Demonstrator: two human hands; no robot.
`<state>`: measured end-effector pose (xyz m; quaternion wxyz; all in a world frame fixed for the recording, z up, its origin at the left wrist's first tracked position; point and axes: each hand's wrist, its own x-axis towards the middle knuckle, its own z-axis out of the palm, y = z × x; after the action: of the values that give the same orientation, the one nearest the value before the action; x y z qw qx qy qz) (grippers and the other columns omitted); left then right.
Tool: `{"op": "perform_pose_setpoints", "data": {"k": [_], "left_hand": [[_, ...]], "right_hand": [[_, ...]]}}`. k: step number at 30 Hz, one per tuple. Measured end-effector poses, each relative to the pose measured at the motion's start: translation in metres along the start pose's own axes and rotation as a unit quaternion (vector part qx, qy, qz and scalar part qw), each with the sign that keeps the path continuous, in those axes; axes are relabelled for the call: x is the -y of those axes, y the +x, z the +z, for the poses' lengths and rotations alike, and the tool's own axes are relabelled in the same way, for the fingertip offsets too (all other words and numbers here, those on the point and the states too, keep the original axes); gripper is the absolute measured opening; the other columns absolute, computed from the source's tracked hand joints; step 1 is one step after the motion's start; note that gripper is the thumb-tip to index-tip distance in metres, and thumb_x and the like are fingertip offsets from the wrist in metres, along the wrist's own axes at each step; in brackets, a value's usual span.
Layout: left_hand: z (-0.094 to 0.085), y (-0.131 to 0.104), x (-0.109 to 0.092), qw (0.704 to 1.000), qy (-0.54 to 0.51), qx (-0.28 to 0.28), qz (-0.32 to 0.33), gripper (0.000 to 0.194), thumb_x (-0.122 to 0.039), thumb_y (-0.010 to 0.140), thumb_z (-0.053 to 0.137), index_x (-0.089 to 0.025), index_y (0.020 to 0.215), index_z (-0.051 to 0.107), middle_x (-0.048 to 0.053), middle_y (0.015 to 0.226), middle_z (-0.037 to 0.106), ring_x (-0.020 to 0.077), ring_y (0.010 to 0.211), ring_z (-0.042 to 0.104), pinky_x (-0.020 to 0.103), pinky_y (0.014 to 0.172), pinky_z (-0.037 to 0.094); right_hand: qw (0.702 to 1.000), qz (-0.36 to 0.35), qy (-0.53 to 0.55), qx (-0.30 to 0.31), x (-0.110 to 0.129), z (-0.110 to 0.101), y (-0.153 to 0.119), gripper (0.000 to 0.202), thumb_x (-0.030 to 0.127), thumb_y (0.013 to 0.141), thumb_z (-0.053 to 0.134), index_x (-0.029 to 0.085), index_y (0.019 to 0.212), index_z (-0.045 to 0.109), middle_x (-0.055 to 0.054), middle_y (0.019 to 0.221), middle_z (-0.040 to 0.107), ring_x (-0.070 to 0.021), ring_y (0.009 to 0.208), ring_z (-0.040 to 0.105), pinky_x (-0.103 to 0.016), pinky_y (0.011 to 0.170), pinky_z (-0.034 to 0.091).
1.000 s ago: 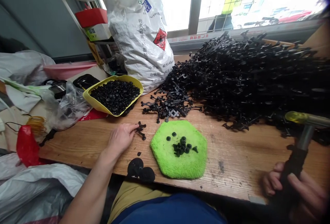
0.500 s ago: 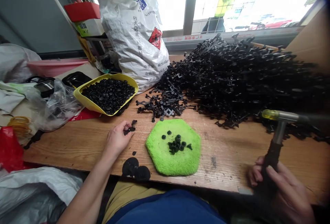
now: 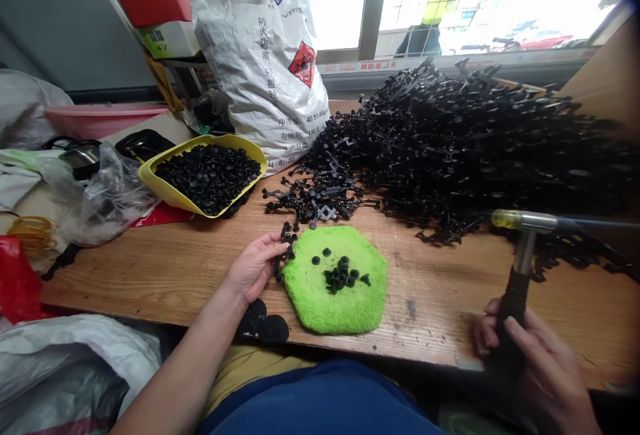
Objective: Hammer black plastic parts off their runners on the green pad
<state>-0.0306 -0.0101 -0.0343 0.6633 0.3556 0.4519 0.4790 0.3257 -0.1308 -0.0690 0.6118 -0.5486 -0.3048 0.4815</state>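
My left hand (image 3: 257,265) is closed on a black plastic sprue with small round-headed parts (image 3: 286,248), held at the left edge of a green fuzzy hexagonal pad (image 3: 360,311). Several loose black plastic plugs (image 3: 344,276) lie in the middle of the pad. On the right, my right hand (image 3: 537,358) grips the dark handle of a hammer (image 3: 523,255), whose head is raised above the table and has a yellow face pointing left. Two black round discs (image 3: 273,329) sit at the table's front edge, below my left wrist.
A large heap of black plastic sprues (image 3: 460,148) covers the back right. Left of it stand a white woven sack (image 3: 260,81) and a yellow scoop (image 3: 175,198) full of black parts. Plastic bags (image 3: 110,201) lie at the left. Outside the window is a person (image 3: 435,8).
My left hand has moved right with the black sprue, from bare wood to the pad's left edge. The hammer in my right hand has shifted slightly left.
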Motion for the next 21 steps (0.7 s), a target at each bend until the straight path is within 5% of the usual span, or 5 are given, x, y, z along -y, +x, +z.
{"op": "perform_pose_setpoints", "data": {"k": [8,21], "left_hand": [[0.021,0.009,-0.001,1.0,0.008,0.015,-0.012,0.033,-0.009,0.063,0.071,-0.012,0.091,0.054,0.004,0.081,0.065,0.0077,0.059,0.06,0.018,0.056,0.052],[0.027,0.012,0.003,0.998,0.064,0.006,-0.014,0.04,-0.014,0.06,0.076,-0.013,0.089,0.049,0.002,0.07,0.064,0.0121,0.059,0.063,0.025,0.059,0.053]], "right_hand": [[1.0,-0.004,-0.002,0.003,0.003,0.006,-0.002,0.021,0.036,0.073,0.063,0.022,0.086,0.055,0.0,0.053,0.05,-0.015,0.051,0.046,-0.022,0.041,0.035],[0.998,-0.011,-0.048,0.023,-0.003,-0.001,0.004,0.023,0.039,0.072,0.063,0.021,0.085,0.055,0.001,0.052,0.049,-0.0138,0.05,0.046,-0.022,0.043,0.036]]}}
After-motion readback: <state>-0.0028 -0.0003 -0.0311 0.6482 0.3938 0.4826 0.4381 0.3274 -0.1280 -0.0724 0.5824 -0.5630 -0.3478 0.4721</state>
